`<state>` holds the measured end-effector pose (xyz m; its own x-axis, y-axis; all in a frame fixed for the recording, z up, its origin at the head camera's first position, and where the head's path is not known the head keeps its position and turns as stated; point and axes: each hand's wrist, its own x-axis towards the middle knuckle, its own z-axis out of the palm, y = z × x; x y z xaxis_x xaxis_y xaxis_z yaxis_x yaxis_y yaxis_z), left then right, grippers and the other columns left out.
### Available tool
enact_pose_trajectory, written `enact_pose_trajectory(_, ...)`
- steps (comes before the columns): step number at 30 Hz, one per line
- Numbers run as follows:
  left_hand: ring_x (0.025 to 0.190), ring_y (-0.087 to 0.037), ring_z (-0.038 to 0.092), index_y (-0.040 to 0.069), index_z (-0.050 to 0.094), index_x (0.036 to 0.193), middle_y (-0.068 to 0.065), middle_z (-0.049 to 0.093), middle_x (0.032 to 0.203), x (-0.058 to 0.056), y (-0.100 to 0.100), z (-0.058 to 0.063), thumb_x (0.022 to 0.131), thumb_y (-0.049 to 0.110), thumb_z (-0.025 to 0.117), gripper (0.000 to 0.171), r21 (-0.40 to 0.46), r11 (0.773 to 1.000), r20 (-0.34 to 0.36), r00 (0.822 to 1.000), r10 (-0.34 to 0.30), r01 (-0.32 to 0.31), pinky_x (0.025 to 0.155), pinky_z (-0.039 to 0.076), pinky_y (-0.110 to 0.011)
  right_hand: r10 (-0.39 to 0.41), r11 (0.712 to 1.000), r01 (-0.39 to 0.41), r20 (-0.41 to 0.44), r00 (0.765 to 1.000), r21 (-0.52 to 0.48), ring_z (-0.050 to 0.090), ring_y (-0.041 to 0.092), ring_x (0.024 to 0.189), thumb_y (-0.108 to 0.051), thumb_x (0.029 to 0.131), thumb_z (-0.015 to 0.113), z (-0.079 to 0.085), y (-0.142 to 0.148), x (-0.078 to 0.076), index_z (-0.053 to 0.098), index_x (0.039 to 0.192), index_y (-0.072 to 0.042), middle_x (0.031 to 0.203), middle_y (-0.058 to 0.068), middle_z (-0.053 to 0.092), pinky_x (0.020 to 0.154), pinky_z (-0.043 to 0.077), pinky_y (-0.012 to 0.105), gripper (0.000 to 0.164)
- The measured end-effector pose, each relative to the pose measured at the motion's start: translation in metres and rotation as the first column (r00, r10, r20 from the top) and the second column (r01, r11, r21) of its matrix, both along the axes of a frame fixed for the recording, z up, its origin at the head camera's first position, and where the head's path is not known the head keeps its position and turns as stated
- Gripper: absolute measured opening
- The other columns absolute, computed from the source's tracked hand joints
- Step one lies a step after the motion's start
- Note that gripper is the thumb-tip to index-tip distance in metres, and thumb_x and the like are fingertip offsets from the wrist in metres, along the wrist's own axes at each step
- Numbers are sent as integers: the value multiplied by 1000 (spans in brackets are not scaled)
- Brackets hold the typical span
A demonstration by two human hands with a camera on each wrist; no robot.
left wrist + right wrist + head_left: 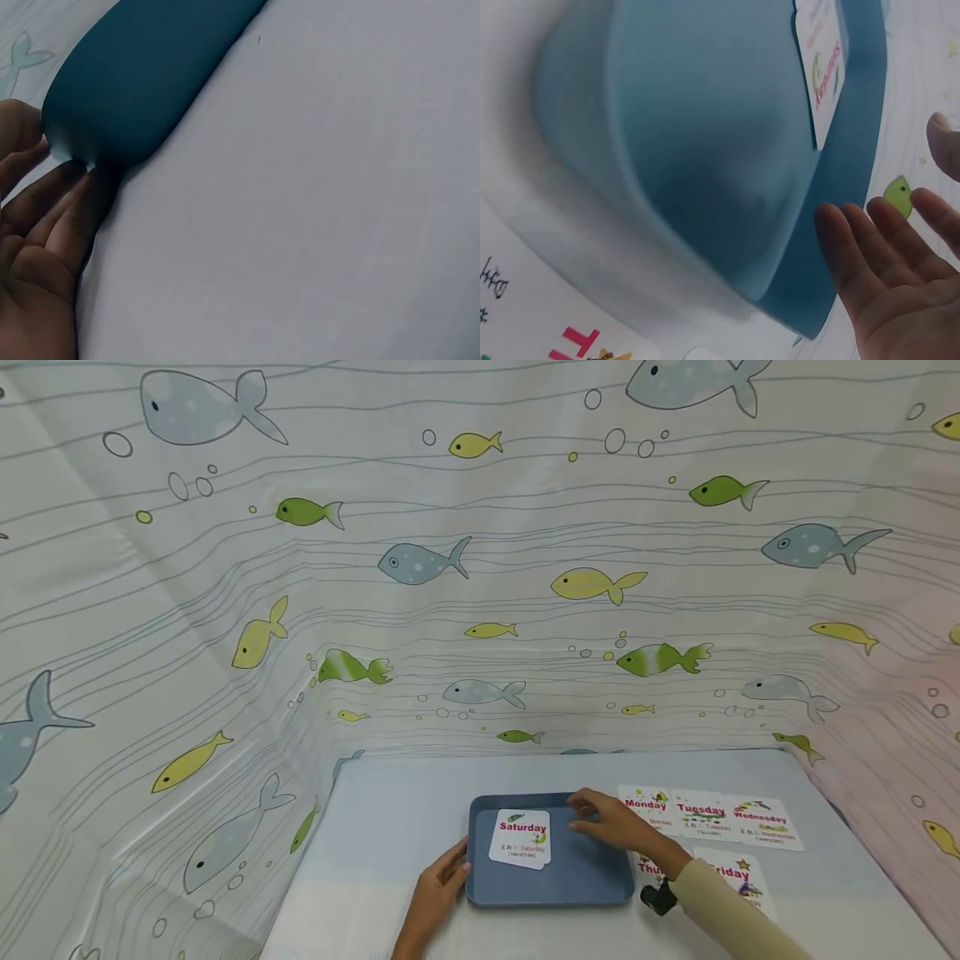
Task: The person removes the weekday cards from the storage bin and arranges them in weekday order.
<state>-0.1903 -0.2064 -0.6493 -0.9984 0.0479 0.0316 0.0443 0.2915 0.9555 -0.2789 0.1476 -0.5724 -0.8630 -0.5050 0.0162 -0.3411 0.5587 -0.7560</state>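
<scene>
A blue-grey tray (570,893) sits on the table. My left hand (435,893) holds the tray's left side, its thumb and fingers at the rim and outer wall in the left wrist view. In the tray's left half lies a "Saturday" card (522,837), with the edge of another card showing beneath it. Over the tray's far right part is my right hand (611,818), holding nothing. In the right wrist view its fingers (855,255) are spread loosely, the tips overlapping the tray's wall, and the thumb stands apart.
Right of the tray lie "Monday" (646,804), "Tuesday" (701,811) and "Wednesday" (765,822) cards in a row. Nearer are a "Friday" card (731,870) and one reading "Thu", both partly hidden by the right arm. A fish-patterned curtain (480,527) surrounds the white table (375,810).
</scene>
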Motion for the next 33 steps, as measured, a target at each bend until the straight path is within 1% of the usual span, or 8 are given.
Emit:
enact_pose_trajectory(2, 129, -30, 59, 11, 52, 145, -12, 54, 148, 0, 0, 1, 100, 26, 61, 48, 6, 1000, 5, 1000, -8, 8, 102, 50, -27, 6, 1000, -6, 0, 1000, 0, 63, 34, 119, -32, 94, 70, 1, -3, -2, 56, 132, -6, 132, 17, 63, 96, 53, 51, 47)
enact_pose_trajectory(8, 130, -29, 58, 13, 52, 145, -12, 53, 149, 2, 0, 3, 99, 27, 62, 48, 30, 999, 31, 999, -16, 15, 103, 50, -29, 60, 998, -60, -29, 998, 2, 63, 36, 117, -28, 94, 70, 0, -11, -8, 56, 131, -1, 130, 21, 62, 95, 53, 52, 48)
enact_pose_trajectory(14, 130, -30, 58, 14, 52, 145, -13, 53, 149, 4, -1, 4, 99, 26, 63, 48, 50, 999, 24, 1000, -15, 14, 104, 49, -33, 69, 997, -67, -52, 996, 29, 63, 34, 117, -26, 92, 73, -6, -19, -14, 56, 130, -4, 129, 16, 64, 96, 53, 50, 47)
enact_pose_trajectory(19, 129, -30, 59, 14, 53, 145, -11, 54, 148, 3, -1, 2, 99, 26, 62, 48, 34, 999, 26, 1000, -6, 5, 103, 50, -30, 87, 995, -84, -52, 995, 47, 63, 34, 119, -28, 89, 76, -10, -27, -19, 58, 128, -6, 129, 13, 65, 97, 53, 49, 48)
enact_pose_trajectory(22, 129, -30, 59, 14, 53, 144, -13, 54, 147, 2, -1, 0, 99, 26, 62, 47, 27, 1000, 23, 1000, -6, 5, 102, 51, -28, 101, 994, -99, -50, 994, 56, 62, 35, 119, -26, 89, 77, -13, -31, -20, 58, 127, -4, 128, 15, 65, 97, 53, 49, 48)
enact_pose_trajectory(27, 129, -30, 59, 13, 53, 144, -14, 54, 147, 3, -1, 1, 99, 25, 63, 48, 41, 999, 21, 1000, -14, 14, 101, 51, -28, 123, 990, -119, -47, 991, 74, 61, 36, 120, -24, 88, 78, -14, -38, -20, 58, 127, 0, 127, 16, 64, 97, 52, 51, 50)
enact_pose_trajectory(33, 129, -31, 59, 14, 53, 144, -13, 54, 147, 3, 0, 4, 98, 24, 64, 48, 62, 998, 20, 1000, -12, 10, 102, 51, -30, 122, 986, -115, -47, 991, 116, 61, 31, 120, -26, 86, 79, -16, -44, -21, 60, 126, -2, 126, 13, 64, 101, 50, 49, 50)
